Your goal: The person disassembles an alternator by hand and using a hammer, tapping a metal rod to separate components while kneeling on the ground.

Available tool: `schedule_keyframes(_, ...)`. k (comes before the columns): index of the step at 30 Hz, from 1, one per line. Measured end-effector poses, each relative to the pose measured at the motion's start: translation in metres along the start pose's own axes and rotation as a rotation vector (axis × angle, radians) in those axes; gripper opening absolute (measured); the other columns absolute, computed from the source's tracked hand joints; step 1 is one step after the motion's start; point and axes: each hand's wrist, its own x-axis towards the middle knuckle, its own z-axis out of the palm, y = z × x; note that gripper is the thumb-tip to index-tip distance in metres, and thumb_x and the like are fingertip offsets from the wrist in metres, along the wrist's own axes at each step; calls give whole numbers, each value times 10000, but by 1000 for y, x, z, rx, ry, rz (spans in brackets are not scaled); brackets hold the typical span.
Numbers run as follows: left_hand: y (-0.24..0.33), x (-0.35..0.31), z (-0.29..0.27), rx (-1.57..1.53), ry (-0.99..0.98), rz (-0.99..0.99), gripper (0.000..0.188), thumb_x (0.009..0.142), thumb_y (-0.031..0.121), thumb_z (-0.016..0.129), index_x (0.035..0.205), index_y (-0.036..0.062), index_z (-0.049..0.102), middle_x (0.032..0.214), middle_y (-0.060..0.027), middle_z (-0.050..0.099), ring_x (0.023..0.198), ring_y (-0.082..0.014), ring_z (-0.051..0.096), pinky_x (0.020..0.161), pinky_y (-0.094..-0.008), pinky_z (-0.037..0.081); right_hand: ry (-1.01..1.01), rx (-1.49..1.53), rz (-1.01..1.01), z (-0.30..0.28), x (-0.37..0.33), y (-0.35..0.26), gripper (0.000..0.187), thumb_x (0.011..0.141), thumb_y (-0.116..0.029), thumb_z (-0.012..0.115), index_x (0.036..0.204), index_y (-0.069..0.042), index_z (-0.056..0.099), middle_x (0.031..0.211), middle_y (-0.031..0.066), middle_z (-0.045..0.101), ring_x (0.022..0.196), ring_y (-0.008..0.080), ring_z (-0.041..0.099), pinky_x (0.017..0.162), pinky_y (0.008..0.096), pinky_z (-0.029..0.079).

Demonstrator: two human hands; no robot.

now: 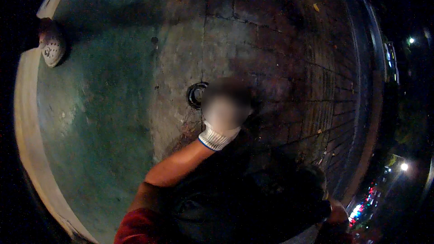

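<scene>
My left hand (224,116) reaches out over the ground in a white knit glove with a blue-edged cuff. Its fingers lie inside a blurred patch, so their pose and anything in them are hidden. Just left of the glove is a black round ring or coil (194,96), partly covered by the blur; whether the hand touches it I cannot tell. At the lower right, what seems to be my right hand (337,212) shows only as a small dim skin-toned part near the dark clothing, with its fingers not readable.
Smooth green floor (99,117) lies to the left, bordered by a pale curb (28,108). Dark paving (275,68) with joints and scattered leaves spreads right. A pale perforated clog (53,50) is at the upper left. Bright lamps (404,166) glow far right.
</scene>
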Motion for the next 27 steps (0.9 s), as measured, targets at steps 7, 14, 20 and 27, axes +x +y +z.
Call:
schedule_keyframes(7, -3, -18, 1, -32, -249, -85, 261, 726, 250, 722, 922, 86, 671, 973, -142, 617, 939, -355, 575, 782, -454, 485, -55, 6, -105, 18, 29, -5, 526, 724, -150, 685, 1225, -52, 558, 1156, 124, 585, 911, 237, 582, 764, 344, 493)
schedule_keyframes(14, -16, -20, -5, 28, -89, 215, 277, 634, 237, 746, 857, 88, 679, 905, -136, 604, 867, -359, 572, 720, -458, 481, -95, 20, -153, 32, 43, -6, 531, 721, -151, 686, 1227, -54, 558, 1162, 127, 584, 916, 242, 583, 769, 348, 493)
schedule_keyframes(20, -34, -13, -13, 75, 33, 151, 308, 682, 183, 682, 966, 66, 664, 911, -155, 596, 862, -378, 569, 733, -468, 491, -96, 25, -136, 28, 42, -7, 534, 719, -152, 687, 1228, -55, 559, 1168, 129, 583, 920, 246, 584, 773, 351, 494)
schedule_keyframes(27, -12, -18, -16, 69, 17, 86, 388, 697, 168, 697, 1070, 77, 641, 982, -140, 576, 985, -362, 546, 870, -476, 456, -78, 23, -91, 22, 29, -5, 539, 716, -153, 688, 1230, -56, 559, 1175, 131, 582, 926, 251, 585, 777, 355, 494)
